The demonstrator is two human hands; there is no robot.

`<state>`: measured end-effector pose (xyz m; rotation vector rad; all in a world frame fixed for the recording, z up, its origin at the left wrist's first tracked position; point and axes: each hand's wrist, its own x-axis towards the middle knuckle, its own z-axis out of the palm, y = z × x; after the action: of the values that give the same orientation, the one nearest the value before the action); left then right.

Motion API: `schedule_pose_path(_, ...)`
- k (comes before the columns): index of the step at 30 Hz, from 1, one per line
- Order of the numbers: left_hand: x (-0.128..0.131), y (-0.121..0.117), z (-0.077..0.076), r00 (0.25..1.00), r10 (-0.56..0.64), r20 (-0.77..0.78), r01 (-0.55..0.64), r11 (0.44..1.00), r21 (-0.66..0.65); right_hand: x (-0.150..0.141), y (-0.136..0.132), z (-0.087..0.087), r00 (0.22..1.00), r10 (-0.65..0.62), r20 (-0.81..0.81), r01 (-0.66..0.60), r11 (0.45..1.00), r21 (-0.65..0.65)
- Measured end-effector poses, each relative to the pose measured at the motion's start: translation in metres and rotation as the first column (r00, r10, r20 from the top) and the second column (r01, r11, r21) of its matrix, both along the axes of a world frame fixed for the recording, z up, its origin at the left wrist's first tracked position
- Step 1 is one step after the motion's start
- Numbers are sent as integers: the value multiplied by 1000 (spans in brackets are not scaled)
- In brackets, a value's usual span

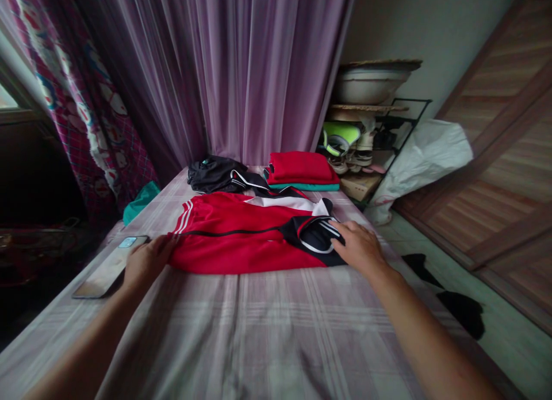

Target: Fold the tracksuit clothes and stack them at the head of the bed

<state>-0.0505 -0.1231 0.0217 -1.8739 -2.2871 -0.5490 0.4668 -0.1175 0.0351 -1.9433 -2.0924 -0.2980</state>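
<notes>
Red garment [241,255] lay on plaid sheet [259,325], left hand [148,257] touching one end, right hand [359,246] its dark section [319,237]; whether fingers gripped, cannot tell.

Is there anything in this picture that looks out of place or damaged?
Yes: the dark items on the floor, perhaps cloth, look dropped, while the red jacket and other clothes lie on the bed. I see no spill or damage.

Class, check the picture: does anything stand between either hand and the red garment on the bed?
Nothing visible does. The left hand is at the red garment's striped end, the right hand at its dark end. The phone lies beyond the left hand, not between.
</notes>
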Motion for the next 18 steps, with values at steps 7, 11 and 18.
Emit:
schedule_pose_path(7,-2,0,-17,941,9,338,-31,998,60,-41,11,18,982,146,119,-84,907,-412)
schedule_pose_path(11,2,1,-26,912,29,409,-54,997,50,-27,45,50,967,184,-178,-256,688,-679)
schedule_pose_path(18,-1,3,-31,913,49,404,-64,998,24,-22,119,64,334,-69,-940,-105,988,-109)
